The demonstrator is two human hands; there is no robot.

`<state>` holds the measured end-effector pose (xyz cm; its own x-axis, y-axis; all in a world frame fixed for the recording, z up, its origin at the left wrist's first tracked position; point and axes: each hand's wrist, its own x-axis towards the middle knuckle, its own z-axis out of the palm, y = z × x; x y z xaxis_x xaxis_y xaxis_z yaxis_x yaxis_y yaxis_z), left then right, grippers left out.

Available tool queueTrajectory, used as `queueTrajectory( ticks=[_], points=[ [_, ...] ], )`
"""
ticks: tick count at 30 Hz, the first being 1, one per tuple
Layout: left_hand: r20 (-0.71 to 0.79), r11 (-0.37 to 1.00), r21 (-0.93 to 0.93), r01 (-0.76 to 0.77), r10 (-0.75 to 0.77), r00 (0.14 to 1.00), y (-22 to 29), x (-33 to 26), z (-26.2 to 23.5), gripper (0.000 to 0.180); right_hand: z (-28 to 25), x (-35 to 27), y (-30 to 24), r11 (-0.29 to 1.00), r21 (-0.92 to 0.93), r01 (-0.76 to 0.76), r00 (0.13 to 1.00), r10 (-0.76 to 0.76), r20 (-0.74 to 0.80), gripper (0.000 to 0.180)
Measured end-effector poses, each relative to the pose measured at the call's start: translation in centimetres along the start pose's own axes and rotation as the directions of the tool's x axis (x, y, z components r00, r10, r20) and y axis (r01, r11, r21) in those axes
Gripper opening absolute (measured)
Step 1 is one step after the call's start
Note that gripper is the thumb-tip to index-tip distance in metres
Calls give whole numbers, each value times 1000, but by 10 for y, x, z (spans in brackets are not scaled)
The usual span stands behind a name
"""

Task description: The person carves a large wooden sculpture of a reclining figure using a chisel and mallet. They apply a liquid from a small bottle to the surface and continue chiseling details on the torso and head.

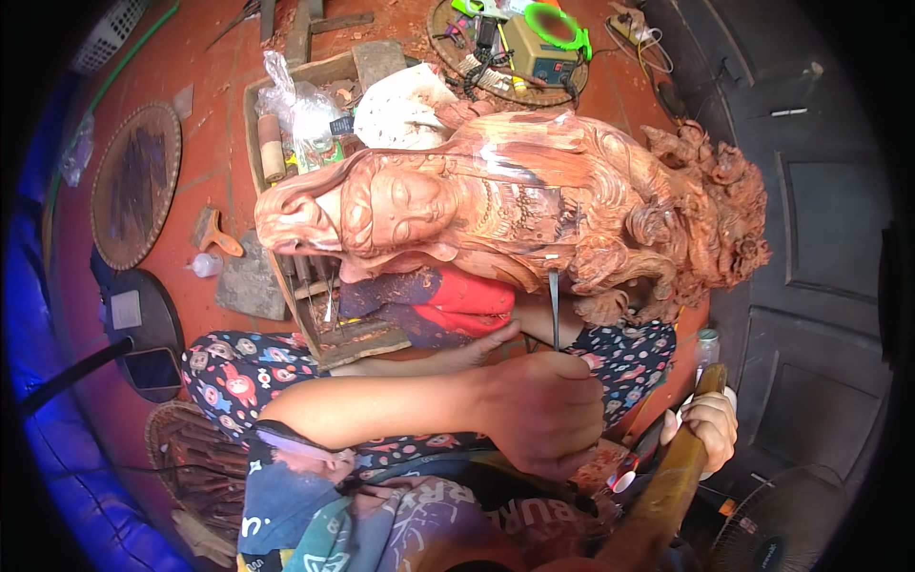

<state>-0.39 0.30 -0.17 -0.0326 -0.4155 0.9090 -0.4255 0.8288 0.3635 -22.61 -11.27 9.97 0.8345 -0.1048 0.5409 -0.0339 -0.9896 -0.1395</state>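
Note:
A carved reddish wooden statue (pixel 515 210) lies lengthwise in front of me, its carved head toward the left. My left hand (pixel 548 415) is closed in a fist around a slim metal chisel (pixel 555 310). The chisel's blade points away from me, and its tip meets the near side of the statue's robe. To the right, my right hand (pixel 710 434) has its fingers wrapped round a yellowish wooden mallet (pixel 672 481), held low and apart from the statue. A red and dark cloth pad (pixel 467 305) with wood chips on it lies under the statue's near edge.
Behind the statue's head, a wooden crate (pixel 253 124) holds plastic bags and tools. A brush (pixel 219 234) and a round woven tray (pixel 138 186) lie to the left. Another tray bears an electric control box (pixel 543 57) at the back. A fan (pixel 782 524) stands near right, beside dark doors (pixel 829 219).

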Motion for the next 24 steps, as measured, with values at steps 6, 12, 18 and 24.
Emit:
queueTrajectory(
  ticks=[6,12,18,24],
  points=[
    [55,997,75,2,-6,998,-18,-7,-6,26,27,0,-16,994,-65,-91,992,96,86,29],
    [25,998,52,44,-46,999,-24,-4,-13,25,34,1,-17,992,-98,-76,986,90,144,29],
    [-75,997,-3,82,-82,994,-23,3,-17,24,33,1,-18,990,-143,-10,989,31,145,30],
    [-55,988,-86,125,-130,990,-21,4,-25,24,31,-16,-15,938,-346,10,990,39,132,31]
  ],
)
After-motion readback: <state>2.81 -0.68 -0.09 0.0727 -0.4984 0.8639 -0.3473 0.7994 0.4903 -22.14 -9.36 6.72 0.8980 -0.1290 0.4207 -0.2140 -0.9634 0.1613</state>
